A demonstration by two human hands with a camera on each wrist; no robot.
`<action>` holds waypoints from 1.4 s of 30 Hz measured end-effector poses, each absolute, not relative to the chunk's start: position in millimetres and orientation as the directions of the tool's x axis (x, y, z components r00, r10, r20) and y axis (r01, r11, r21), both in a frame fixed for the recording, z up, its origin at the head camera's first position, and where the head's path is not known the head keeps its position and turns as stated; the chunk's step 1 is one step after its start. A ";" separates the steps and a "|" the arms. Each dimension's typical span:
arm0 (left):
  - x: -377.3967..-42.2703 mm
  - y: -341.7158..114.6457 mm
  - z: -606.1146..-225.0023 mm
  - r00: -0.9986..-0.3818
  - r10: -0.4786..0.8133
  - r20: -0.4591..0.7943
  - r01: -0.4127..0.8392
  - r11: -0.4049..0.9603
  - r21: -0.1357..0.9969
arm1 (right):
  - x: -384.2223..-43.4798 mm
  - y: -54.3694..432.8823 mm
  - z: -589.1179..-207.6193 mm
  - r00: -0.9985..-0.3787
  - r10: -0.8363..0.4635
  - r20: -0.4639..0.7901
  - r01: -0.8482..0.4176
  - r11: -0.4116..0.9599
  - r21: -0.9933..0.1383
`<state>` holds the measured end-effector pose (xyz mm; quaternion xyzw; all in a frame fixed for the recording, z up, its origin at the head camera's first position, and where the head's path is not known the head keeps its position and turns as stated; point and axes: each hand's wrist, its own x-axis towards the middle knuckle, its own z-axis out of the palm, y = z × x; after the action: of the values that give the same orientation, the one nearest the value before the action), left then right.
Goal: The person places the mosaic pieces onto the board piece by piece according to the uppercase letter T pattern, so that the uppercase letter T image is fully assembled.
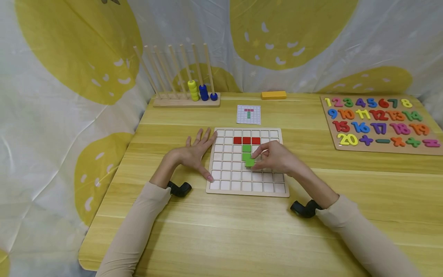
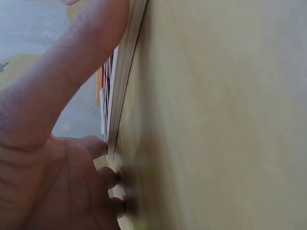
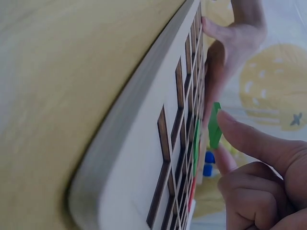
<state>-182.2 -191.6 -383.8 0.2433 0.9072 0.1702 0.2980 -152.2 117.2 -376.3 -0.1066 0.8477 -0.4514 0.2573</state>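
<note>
A wooden grid board (image 1: 247,193) with white square cells lies on the table. Three red tiles (image 1: 246,140) form a row near its top, and two green tiles (image 1: 246,148) run down below the middle one. My right hand (image 1: 277,157) pinches another green square tile (image 3: 215,125) between thumb and forefinger, just above the board by the lower green tile. In the right wrist view this tile is tilted and apart from the grid. My left hand (image 1: 194,153) lies spread at the board's left edge, its thumb and forefinger touching the frame.
Behind the board lies a small pattern card (image 1: 248,114) with a red and green T. A peg abacus (image 1: 187,100) with yellow and blue beads stands back left, an orange bar (image 1: 273,95) at the back. At right is a coloured number board (image 1: 378,125). A curtain hangs behind.
</note>
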 end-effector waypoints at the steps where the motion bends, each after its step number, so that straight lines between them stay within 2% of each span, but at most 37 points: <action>1: -182.2 -191.6 -383.8 -0.705 0.543 -0.456 0.340 0.823 0.456 | -151.8 115.2 -376.3 -0.845 -0.411 -0.342 0.053 0.572 -0.819; 18: -181.7 -191.4 -382.6 -0.705 0.547 -0.451 0.342 0.820 0.459 | -148.7 103.3 -381.5 -0.851 -0.370 -0.373 0.072 0.621 -0.780; 42: -182.6 -192.3 -383.1 -0.704 0.549 -0.450 0.343 0.818 0.462 | -148.2 101.1 -381.5 -0.876 -0.376 -0.301 -0.008 0.636 -0.772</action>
<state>-182.6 -192.3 -383.1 0.2461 0.9064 0.1746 0.2957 -148.2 101.1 -381.5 -0.1096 0.8764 -0.4123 0.2235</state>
